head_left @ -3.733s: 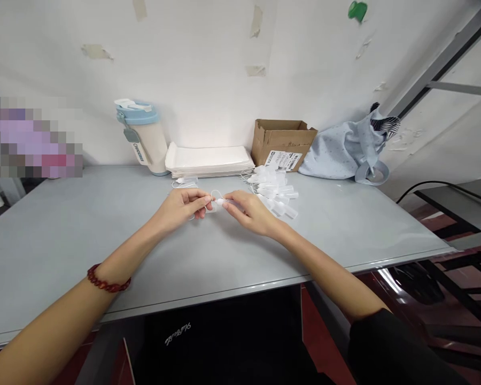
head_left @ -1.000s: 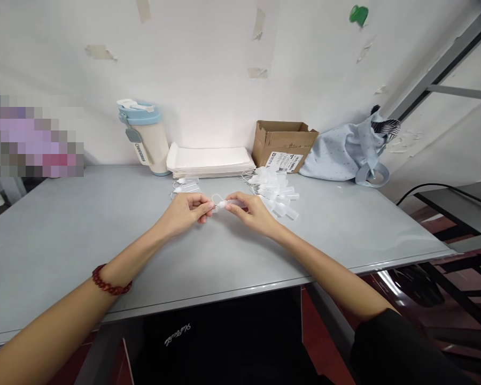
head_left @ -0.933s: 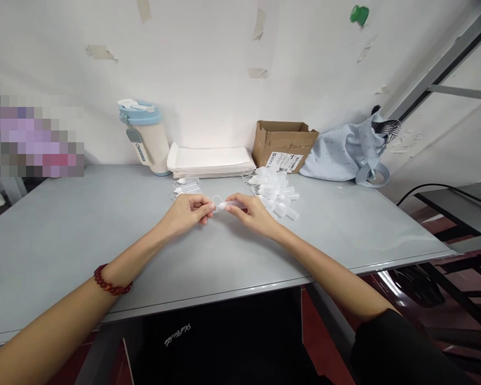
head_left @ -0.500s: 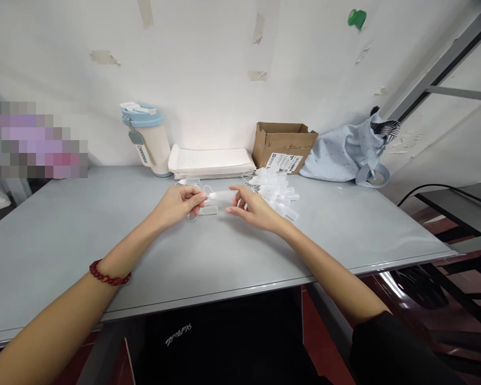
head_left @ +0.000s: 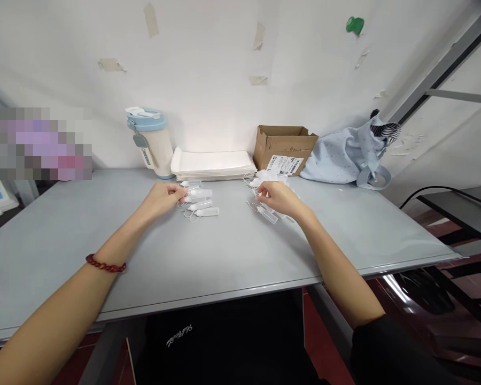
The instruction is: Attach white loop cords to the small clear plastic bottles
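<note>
My left hand (head_left: 162, 195) rests on the grey table (head_left: 224, 251), fingers curled, its fingertips pinched at the looped end of a small clear bottle (head_left: 197, 193). Two more such bottles (head_left: 205, 212) lie just in front of it. My right hand (head_left: 278, 197) is off to the right, fingers curled down onto a pile of the same small clear bottles (head_left: 269, 176). What the right fingers grip is hidden. One loose bottle (head_left: 266, 214) lies beside that hand. A red bead bracelet (head_left: 105, 264) is on my left wrist.
Along the wall stand a cream tumbler with a blue lid (head_left: 151, 143), a stack of flat white sheets (head_left: 213, 163), an open cardboard box (head_left: 284, 145) and a pale blue cloth bag (head_left: 344, 156). A dark metal frame (head_left: 457, 214) stands right of the table.
My hands were together at the middle, working one bottle between them. They have parted: the left carried the bottle left to the small group, and the right moved to the pile.
</note>
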A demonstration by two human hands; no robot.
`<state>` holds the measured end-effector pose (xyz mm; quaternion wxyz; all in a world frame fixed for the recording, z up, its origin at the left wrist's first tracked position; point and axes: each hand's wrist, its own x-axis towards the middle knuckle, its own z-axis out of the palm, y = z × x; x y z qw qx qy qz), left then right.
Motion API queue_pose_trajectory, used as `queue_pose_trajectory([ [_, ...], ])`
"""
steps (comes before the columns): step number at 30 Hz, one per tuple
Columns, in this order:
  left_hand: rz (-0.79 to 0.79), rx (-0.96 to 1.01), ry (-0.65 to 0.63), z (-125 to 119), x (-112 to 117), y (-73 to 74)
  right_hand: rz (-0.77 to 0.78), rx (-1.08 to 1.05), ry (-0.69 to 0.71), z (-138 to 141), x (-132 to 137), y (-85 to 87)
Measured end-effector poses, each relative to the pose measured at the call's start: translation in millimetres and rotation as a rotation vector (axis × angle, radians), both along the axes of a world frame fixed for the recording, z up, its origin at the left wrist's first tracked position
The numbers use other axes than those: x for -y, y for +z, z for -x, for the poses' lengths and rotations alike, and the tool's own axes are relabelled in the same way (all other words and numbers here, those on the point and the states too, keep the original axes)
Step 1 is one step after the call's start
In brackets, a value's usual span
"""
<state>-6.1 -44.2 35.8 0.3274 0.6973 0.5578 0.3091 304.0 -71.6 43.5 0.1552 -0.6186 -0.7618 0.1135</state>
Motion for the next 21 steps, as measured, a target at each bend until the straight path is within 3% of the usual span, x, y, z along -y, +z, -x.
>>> queue_pose_trajectory([
  [9, -0.082, -0.363, 0.202, -1, -2, -3.1, 0.140, 0.069, 0.013, -1, 8, 9.2],
  [21, -0.165, -0.405, 0.203, -8, 7, 2.6, 0.240, 0.263, 0.045, 6, 14, 14.2],
])
